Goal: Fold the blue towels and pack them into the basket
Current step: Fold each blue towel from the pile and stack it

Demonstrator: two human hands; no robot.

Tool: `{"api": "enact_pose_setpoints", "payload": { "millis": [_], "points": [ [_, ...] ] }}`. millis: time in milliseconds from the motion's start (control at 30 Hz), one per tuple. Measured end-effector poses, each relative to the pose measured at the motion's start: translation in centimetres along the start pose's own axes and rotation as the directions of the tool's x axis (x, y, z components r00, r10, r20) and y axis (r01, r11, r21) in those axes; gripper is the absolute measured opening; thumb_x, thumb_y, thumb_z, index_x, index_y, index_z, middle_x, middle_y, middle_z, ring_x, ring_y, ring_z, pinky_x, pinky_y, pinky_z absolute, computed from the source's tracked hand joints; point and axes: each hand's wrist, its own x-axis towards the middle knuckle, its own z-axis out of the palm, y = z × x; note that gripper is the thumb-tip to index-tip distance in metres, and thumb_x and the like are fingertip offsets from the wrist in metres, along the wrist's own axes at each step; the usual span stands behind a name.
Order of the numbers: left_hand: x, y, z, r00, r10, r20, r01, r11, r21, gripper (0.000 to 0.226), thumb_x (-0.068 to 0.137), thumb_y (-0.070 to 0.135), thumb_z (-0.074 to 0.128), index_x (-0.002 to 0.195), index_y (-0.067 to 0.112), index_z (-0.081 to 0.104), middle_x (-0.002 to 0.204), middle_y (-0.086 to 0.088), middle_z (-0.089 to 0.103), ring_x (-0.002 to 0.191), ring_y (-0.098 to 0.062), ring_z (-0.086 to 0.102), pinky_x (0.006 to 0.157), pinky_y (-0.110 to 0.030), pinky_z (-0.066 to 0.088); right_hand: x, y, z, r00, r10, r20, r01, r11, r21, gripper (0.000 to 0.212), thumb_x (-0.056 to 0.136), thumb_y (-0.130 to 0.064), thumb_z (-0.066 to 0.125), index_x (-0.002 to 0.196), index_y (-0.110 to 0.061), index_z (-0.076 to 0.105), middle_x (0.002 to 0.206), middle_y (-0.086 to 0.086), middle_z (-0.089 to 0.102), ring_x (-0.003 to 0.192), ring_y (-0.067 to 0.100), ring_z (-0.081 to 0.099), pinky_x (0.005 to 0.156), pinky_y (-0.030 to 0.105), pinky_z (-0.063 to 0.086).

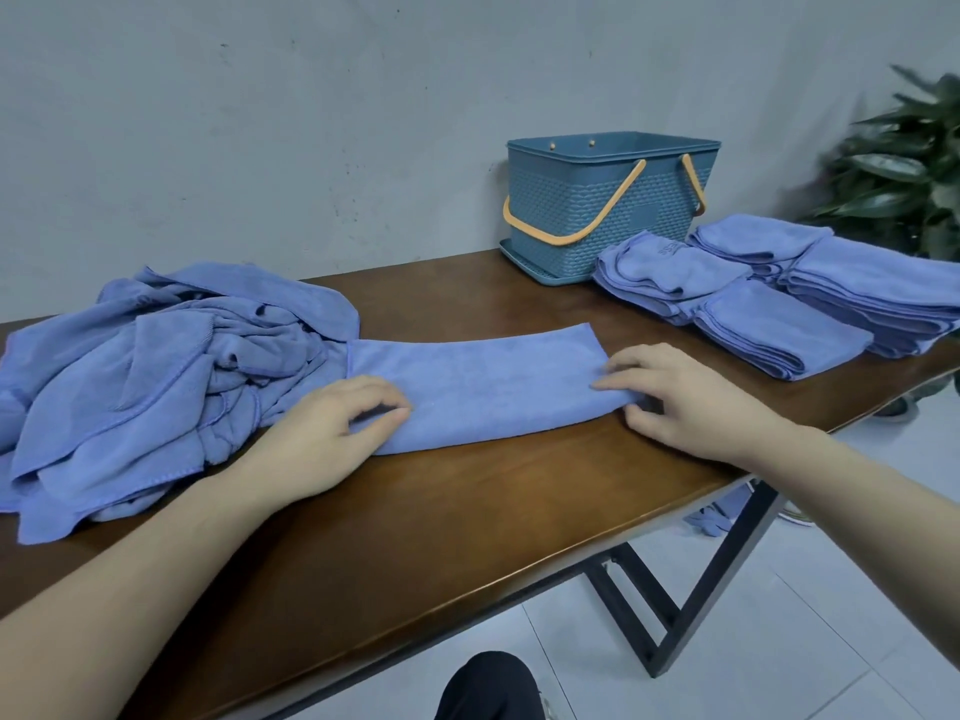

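1. Now, left of the basket, I'm eyeing the unfolded pile.
2. My left hand is pinching the strip towel, lying before the basket.
3. My right hand is pinching its other end.
4. It's looking soft, limp, light; I'd grip the corners.
5. Folded stacks are sitting just right of the basket.

Head-worn view, angled down, close

Plain indoor room, kind unclear.
Wooden table against grey wall, tiled floor, potted plant far right.
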Motion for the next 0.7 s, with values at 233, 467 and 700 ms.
{"api": "enact_pose_setpoints", "payload": {
  "millis": [233, 467, 700],
  "points": [
    [0.3, 0.7, -0.3, 0.994, -0.110, 0.018, 0.111, 0.987, -0.119, 0.015, 0.099, 0.034, 0.057, 0.100, 0.033, 0.072, 0.107, 0.020, 0.067, 0.106, -0.002, 0.059, 0.095, -0.020, 0.044, -0.2, -3.7, 0.3, 0.909, 0.391, -0.146, -0.348, 0.903, 0.252, 0.041, 0.097, -0.020, 0.049, 0.122, -0.051, 0.060, 0.064, -0.012, 0.058, 0.065, 0.007, 0.053, 0.069, 0.035, 0.046],
    [0.2, 0.8, -0.6, 0.989, -0.146, 0.016, 0.146, 0.962, -0.230, 0.014, 0.098, 0.031, 0.060, 0.097, 0.034, 0.073, 0.105, 0.021, 0.068, 0.105, 0.002, 0.060, 0.095, -0.019, 0.044, 0.9, -7.2, 0.7, 0.782, 0.623, -0.012, -0.489, 0.626, 0.608, 0.035, 0.097, -0.023, 0.044, 0.110, -0.042, 0.071, 0.096, -0.007, 0.070, 0.088, 0.016, 0.065, 0.074, 0.016, 0.044],
    [0.5, 1.1, -0.4, 0.973, -0.202, -0.112, 0.128, 0.877, -0.463, 0.021, 0.099, 0.036, 0.056, 0.119, 0.044, 0.061, 0.124, 0.019, 0.063, 0.111, -0.003, 0.061, 0.099, -0.024, 0.048, 4.2, -12.4, 1.7, 0.872, 0.486, -0.057, -0.385, 0.753, 0.534, 0.043, 0.099, -0.020, 0.055, 0.142, -0.027, 0.056, 0.141, -0.019, 0.041, 0.099, -0.017, 0.048, 0.080, -0.007, 0.028]
  ]
}}
